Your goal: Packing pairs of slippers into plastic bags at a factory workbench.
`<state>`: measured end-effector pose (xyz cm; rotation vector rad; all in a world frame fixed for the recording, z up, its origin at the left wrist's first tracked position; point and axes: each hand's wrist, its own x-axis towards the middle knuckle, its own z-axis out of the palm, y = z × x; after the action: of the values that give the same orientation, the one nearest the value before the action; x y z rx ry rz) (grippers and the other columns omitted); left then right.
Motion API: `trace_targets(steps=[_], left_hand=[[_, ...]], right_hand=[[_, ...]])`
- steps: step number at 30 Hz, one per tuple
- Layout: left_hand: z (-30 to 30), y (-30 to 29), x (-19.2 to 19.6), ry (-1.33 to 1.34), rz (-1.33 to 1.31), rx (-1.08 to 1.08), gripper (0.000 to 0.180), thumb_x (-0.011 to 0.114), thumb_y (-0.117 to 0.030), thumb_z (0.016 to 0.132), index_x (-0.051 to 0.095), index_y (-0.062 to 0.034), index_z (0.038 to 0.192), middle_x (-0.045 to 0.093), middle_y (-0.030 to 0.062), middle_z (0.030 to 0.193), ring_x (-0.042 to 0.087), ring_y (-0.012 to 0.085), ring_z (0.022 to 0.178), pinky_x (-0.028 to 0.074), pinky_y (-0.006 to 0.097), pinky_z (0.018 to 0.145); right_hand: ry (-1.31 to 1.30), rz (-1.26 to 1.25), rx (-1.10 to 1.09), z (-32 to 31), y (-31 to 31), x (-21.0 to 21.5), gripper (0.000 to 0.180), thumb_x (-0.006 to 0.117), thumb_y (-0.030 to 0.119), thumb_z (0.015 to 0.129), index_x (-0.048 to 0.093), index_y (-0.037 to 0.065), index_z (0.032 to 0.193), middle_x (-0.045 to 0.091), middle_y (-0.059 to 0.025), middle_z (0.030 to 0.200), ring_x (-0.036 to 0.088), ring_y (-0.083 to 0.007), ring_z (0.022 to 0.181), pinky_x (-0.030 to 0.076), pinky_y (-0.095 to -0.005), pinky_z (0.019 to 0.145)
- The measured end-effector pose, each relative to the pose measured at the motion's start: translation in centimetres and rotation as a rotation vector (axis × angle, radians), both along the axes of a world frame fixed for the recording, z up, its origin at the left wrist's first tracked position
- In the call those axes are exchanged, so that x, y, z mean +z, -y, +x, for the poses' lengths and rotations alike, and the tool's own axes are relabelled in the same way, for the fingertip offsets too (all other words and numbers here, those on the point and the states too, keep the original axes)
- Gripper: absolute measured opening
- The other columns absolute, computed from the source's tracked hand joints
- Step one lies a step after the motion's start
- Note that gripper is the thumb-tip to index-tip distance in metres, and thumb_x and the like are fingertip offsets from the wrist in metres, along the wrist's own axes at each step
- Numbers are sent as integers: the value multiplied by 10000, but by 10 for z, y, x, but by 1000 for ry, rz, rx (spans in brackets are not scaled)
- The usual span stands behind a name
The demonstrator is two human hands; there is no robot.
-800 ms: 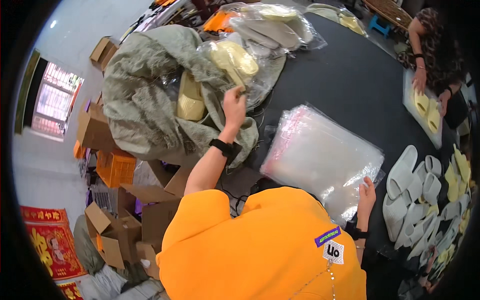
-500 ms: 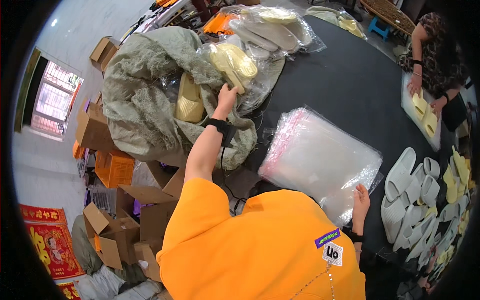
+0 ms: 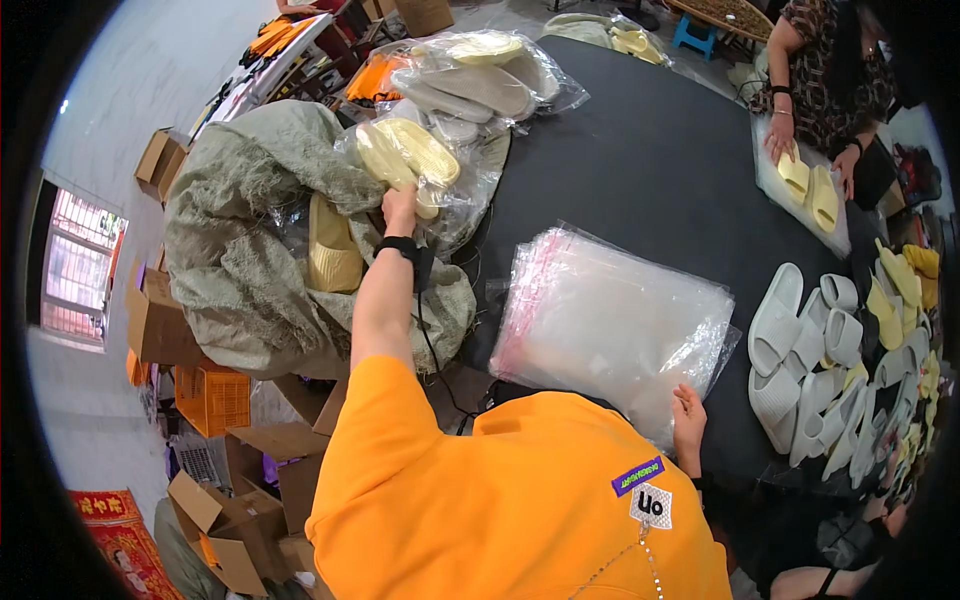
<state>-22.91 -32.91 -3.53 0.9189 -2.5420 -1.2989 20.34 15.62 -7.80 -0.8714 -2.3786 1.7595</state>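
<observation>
At the end of my outstretched left arm, my left hand (image 3: 399,210) is closed on the near end of a pair of yellow slippers (image 3: 420,152) in a clear bag. The pair lies on the rim of a grey-green woven sack (image 3: 240,240). Another yellow slipper (image 3: 333,250) shows inside the sack's mouth. My right hand (image 3: 688,418) holds nothing, its fingers loosely bent and a little apart. It is beside the near right corner of a stack of clear plastic bags (image 3: 610,305) with a pink-tinted left edge.
Bagged grey and yellow slippers (image 3: 480,85) lie beyond the sack on the black table (image 3: 620,140). At far right, a co-worker's hands (image 3: 780,135) rest on yellow slippers over clear bags. Loose grey slippers (image 3: 775,340) cover the right side. Cardboard boxes (image 3: 235,515) stand at lower left.
The whole view has shifted, so the sack, slippers and bag stack sit further left. My left hand stays at the bagged yellow slippers; my right stays by the stack's corner.
</observation>
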Motion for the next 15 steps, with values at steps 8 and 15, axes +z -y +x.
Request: trace_targets(steps=[8,15], left_hand=[[45,-46,90,-305,958,-388,247,548,-185,826,548,-14,1004,586,78,810,571,172,678,475,321,577],[145,-128,132,-382,301,-908,230,570,-103,821,570,19,1015,579,141,1066,581,257,955,460,364,830]], right_hand=[[-7,31,59,-16,11,16,323,530,83,864,520,-12,1172,603,-152,1074,577,-204,1003,437,-294,870],[-86,18,128,-31,17,32,314,507,158,893,527,20,1175,615,-106,1041,584,-175,935,457,-281,789]])
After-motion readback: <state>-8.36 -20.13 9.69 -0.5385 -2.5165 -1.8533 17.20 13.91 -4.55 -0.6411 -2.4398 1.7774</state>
